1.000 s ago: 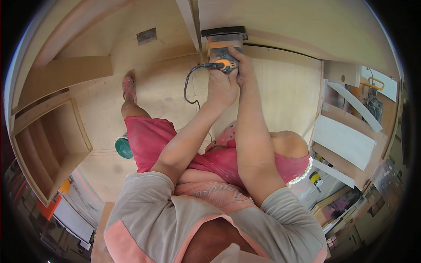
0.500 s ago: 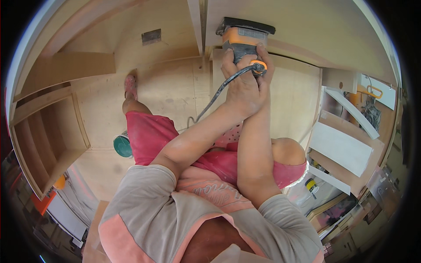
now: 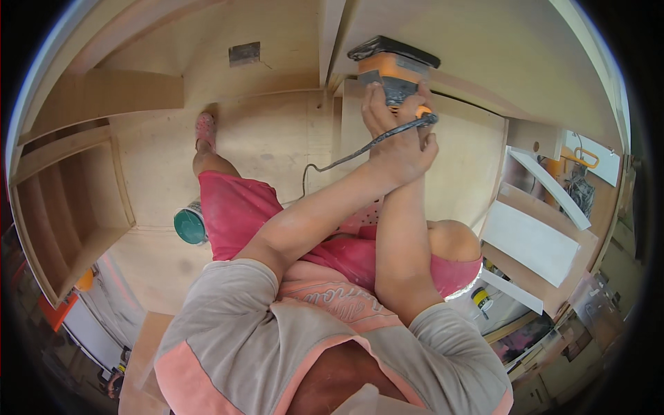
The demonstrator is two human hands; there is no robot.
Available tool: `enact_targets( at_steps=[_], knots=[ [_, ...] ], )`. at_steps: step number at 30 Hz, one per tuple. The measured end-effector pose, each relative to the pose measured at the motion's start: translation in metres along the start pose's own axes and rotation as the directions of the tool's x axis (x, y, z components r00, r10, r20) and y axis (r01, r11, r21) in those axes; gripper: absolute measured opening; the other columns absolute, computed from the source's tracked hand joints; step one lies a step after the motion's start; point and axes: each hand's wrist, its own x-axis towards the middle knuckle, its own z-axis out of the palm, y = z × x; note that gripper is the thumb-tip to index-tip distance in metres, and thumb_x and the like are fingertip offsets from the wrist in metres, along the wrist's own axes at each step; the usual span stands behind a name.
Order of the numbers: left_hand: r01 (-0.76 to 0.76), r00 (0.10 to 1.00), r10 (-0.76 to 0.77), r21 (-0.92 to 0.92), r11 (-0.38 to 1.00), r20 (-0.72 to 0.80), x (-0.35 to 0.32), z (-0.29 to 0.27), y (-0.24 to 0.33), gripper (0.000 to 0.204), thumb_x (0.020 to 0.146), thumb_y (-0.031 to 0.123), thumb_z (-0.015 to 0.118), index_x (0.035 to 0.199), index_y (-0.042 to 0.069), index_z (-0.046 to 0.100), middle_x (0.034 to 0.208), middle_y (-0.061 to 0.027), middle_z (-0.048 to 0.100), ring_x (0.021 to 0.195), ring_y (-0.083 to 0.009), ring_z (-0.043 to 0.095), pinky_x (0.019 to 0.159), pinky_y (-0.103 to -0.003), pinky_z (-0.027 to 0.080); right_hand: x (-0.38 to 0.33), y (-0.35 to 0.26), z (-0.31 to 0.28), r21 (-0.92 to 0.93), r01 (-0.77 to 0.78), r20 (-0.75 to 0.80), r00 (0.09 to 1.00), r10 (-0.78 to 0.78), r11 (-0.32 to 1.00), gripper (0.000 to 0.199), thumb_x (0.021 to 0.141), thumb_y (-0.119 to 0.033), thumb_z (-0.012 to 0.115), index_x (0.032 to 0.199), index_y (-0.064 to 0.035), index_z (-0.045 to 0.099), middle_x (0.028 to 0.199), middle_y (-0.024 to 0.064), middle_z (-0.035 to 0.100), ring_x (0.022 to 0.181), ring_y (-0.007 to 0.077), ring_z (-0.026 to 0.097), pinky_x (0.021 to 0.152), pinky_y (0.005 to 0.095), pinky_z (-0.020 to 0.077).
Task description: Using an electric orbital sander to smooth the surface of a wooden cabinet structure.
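Note:
An orange and black electric sander sits with its dark pad against the light wooden panel in front of me. My left hand is closed around the back of its body, fingers reaching up along the left side. Behind it, my right hand also grips the sander; much of this hand is hidden by the left one. From the sander's rear end a dark cord loops left and drops toward my lap. Both forearms come together at the wrists.
Left of my knee stands a tub with a green lid. An open wooden cabinet is at far left. White boards and a yellow-handled tool lie at right. My foot in a pink clog rests on the wooden base.
The sander has shifted slightly right and down in the picture and tilted, its right end lower. Both hands moved with it, and the cord now swings out wider.

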Motion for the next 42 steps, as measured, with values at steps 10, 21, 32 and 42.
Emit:
enact_targets(
  at_steps=[10, 21, 32, 42],
  knots=[
    [-0.006, 0.989, -0.013, -0.124, 0.992, -0.148, -0.002, -0.001, -0.021, 0.069, 0.063, 0.017, 0.071, 0.120, 0.004, 0.036, 0.123, -0.0317, 0.020, 0.116, -0.0472, 0.023, 0.092, -0.055, 0.031, 0.026, 0.008, -0.030, -0.570, 0.666, 0.132, 0.652, -0.747, 0.481, 0.045, 0.080, -0.034, 0.065, 0.109, -0.0021, 0.052, 0.104, 0.0139, 0.057, 0.092, 0.0202, 0.057, 0.078, 0.0297, 0.0479],
    [0.013, 0.995, -0.027, -0.144, 0.990, -0.092, 0.000, -0.004, -0.026, 0.072, 0.064, 0.019, 0.075, 0.119, 0.002, 0.033, 0.117, -0.0216, 0.027, 0.113, -0.0375, 0.034, 0.092, -0.046, 0.036, 0.014, 0.001, 0.018, -0.490, 0.371, -0.027, 0.898, -0.439, 0.789, 0.035, 0.077, -0.022, 0.068, 0.101, 0.0014, 0.057, 0.088, 0.0077, 0.060, 0.073, 0.0182, 0.058, 0.068, 0.0262, 0.0487],
    [0.307, 0.872, -0.470, -0.599, 0.740, -0.134, 0.004, -0.002, -0.062, 0.087, 0.063, 0.018, 0.084, 0.123, -0.006, 0.026, 0.116, -0.0180, 0.043, 0.106, -0.0235, 0.049, 0.091, -0.034, 0.043, 0.070, 0.001, -0.039, -0.602, 0.381, -0.091, 0.841, -0.534, 0.702, 0.029, 0.072, -0.015, 0.073, 0.091, 0.0040, 0.063, 0.083, 0.0090, 0.061, 0.071, 0.0170, 0.059, 0.066, 0.0279, 0.0476],
    [0.310, 0.921, -0.389, -0.569, 0.762, -0.019, 0.017, -0.035, -0.022, 0.102, 0.058, 0.023, 0.087, 0.127, -0.008, 0.020, 0.122, -0.0230, 0.037, 0.116, -0.0299, 0.042, 0.096, -0.040, 0.039, 0.036, 0.013, -0.002, -0.433, 0.369, 0.004, 0.913, -0.408, 0.823, 0.037, 0.078, -0.025, 0.070, 0.098, 0.0039, 0.059, 0.087, 0.0083, 0.061, 0.074, 0.0168, 0.059, 0.067, 0.0289, 0.0482]
  ],
)
